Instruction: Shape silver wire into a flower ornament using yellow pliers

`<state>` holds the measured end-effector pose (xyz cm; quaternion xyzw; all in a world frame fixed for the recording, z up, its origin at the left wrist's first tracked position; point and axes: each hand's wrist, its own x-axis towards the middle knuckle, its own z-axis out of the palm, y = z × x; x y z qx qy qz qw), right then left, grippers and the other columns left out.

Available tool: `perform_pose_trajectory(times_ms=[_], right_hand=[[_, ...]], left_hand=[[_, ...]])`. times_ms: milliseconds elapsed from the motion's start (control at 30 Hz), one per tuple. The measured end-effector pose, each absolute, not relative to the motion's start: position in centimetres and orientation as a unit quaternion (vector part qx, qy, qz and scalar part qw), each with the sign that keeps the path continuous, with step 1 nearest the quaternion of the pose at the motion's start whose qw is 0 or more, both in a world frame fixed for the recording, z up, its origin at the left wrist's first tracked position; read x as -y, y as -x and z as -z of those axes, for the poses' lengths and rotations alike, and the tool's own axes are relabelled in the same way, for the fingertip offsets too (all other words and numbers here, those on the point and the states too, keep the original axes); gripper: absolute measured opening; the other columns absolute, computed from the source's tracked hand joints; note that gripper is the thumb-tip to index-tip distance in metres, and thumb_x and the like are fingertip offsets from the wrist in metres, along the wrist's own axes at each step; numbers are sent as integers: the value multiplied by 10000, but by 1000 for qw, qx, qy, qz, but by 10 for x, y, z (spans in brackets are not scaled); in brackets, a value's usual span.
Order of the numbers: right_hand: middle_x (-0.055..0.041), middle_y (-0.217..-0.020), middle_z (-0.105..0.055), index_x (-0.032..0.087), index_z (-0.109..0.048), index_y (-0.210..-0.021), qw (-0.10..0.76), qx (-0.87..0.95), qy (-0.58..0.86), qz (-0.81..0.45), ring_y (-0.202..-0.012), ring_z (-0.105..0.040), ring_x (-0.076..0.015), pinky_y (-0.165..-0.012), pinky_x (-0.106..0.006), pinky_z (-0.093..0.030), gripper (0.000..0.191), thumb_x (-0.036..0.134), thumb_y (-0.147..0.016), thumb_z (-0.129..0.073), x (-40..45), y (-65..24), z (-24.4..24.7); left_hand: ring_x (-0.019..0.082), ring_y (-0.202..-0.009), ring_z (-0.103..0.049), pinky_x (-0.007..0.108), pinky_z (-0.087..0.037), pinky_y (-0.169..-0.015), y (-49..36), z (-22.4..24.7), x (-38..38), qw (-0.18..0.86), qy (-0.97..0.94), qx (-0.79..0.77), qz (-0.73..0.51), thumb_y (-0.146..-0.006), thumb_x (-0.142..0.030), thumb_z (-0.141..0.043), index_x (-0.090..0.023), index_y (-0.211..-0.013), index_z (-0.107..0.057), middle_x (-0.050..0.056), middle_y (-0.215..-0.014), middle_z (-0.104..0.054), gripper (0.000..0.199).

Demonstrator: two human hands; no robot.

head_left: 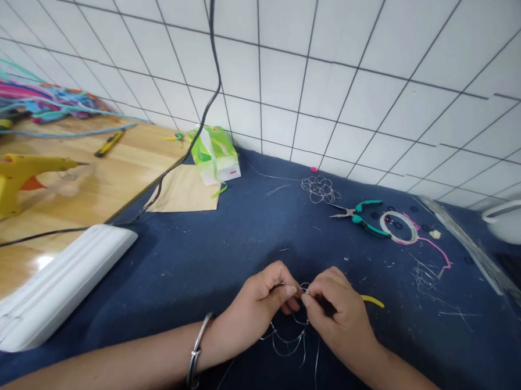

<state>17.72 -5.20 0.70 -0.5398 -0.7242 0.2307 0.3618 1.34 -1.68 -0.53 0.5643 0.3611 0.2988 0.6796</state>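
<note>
Near the bottom centre, my left hand (266, 299) pinches thin silvery wire between thumb and fingers, a metal bangle (196, 352) on its wrist. My right hand (336, 301) is close beside it, thumb and index finger pinched on the same looped wire piece. Several loops of the wire piece (288, 339) hang below and between the hands, with loose wire ends trailing down. A yellow curved handle (373, 301) shows just right of my right hand; the rest of it is hidden.
Beyond my hands, a wire flower (319, 189), teal-handled pliers (360, 219) and a white ring (398, 227) lie on the dark blue cloth. A white case (64, 287), tissue pack (214, 154) and yellow glue gun (19, 175) are left. A black cable (216, 63) hangs across.
</note>
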Motion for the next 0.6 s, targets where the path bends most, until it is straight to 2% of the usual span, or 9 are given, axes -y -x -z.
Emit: perform_pose_trajectory(times_ms=[300,600], right_hand=[[-3,-649,-494,180,-495,-653,332,785,491,-182,-669,-433,-141,-653,-320,-350,161,100,-790,-466,53,-183,-7],[1,-736,-529,202,-534,-791,349,690,564,-290,-682,-480,-129,-635,-275,-382,78,216,-844,-478,53,-191,-6]], left_hand=[[126,-650,-565,286,-460,-638,-13,1,18,693,-540,-361,-311,-867,-230,-466,-144,-795,-502,20,-698,-591,117],[137,-747,-592,280,-473,-660,-10,4,5,769,-440,-333,-325,-867,-240,-482,-148,-834,-482,54,-877,-609,98]])
